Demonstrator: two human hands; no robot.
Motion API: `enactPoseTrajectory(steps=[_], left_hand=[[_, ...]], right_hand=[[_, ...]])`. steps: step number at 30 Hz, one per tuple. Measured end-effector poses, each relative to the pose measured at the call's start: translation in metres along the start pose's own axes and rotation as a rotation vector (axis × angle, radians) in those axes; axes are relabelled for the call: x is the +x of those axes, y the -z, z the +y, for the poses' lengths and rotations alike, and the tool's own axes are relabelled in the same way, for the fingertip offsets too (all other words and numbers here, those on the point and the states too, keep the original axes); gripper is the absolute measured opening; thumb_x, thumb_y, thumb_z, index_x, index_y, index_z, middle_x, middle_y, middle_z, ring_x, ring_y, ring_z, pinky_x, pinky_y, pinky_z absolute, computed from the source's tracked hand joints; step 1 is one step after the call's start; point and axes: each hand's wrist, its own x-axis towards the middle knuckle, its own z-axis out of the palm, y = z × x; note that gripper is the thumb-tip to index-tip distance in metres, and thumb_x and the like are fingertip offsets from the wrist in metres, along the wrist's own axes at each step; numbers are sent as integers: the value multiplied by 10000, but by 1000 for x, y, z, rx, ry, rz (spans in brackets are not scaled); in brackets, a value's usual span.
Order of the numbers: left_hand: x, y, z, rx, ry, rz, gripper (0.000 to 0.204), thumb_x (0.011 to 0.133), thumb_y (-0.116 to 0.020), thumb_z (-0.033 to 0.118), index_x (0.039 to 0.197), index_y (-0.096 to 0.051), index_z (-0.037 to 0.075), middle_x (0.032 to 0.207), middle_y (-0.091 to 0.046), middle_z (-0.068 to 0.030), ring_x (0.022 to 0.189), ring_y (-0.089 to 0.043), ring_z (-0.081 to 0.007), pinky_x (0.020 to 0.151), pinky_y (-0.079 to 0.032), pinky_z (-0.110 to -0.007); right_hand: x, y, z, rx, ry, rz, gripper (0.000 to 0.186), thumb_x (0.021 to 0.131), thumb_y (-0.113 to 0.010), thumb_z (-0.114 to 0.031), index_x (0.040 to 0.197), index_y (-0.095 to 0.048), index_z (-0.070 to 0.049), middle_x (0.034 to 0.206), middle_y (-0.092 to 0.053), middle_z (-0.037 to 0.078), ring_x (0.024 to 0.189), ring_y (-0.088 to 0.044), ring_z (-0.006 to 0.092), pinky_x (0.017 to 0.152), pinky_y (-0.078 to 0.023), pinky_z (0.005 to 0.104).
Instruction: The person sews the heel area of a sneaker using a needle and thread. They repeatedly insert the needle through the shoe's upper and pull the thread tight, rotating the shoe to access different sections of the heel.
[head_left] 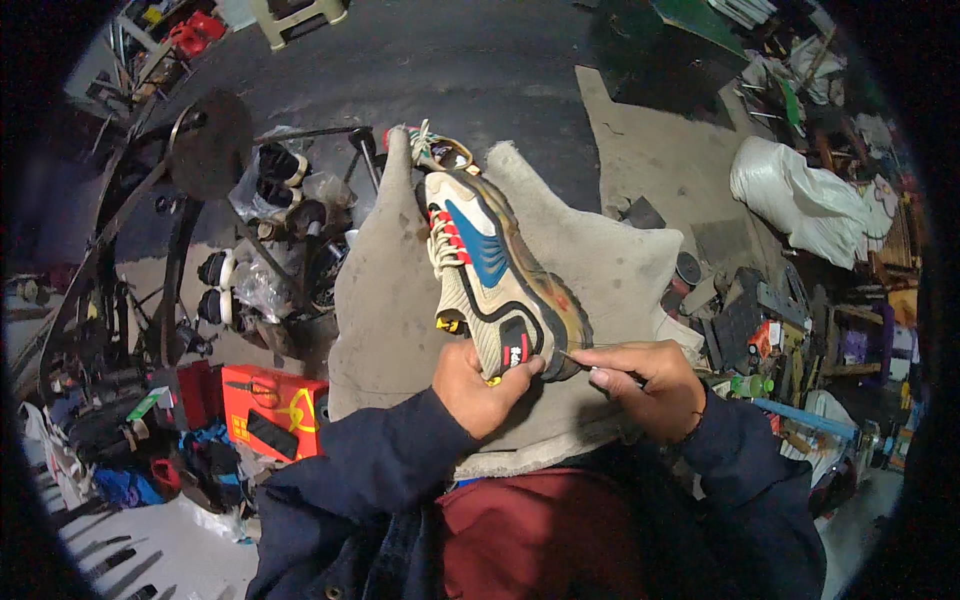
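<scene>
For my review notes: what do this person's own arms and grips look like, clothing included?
Both arms wear long, dark navy sleeves, the left sleeve and right sleeve reaching about to the wrists, with no clear markings. The left grip and right grip are human hands without gloves.

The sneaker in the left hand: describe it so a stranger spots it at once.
Find the pale cloth across the lap. Over it, the left hand grips a beige sneaker near the heel. Unlike the shoe beyond it, it shows a large blue side panel.
</scene>
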Motion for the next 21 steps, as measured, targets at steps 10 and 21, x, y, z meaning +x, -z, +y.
enactPoseTrajectory(steps=[10,21], left_hand=[[9,7,-6,-18,20,21,69,863,-726,5,917,-684,-2,838,-689,-15,748,-618,-122,703,-514,-295],[19,17,-18,-82,36,-18,98,839,-740,-23,911,-679,2,857,-700,-26,753,-629,-130,721,-514,-310]], right_hand=[[19,-12,5,-115,-3,-117,352,997,-529,-195,1289,-688,-81,950,-724,217,876,-703,396,771,-540,469],[41,-28,-8,-28,-296,-48,182,949,-684,-214,1078,-688,-85,843,-714,162,793,-707,353,684,-525,445]])
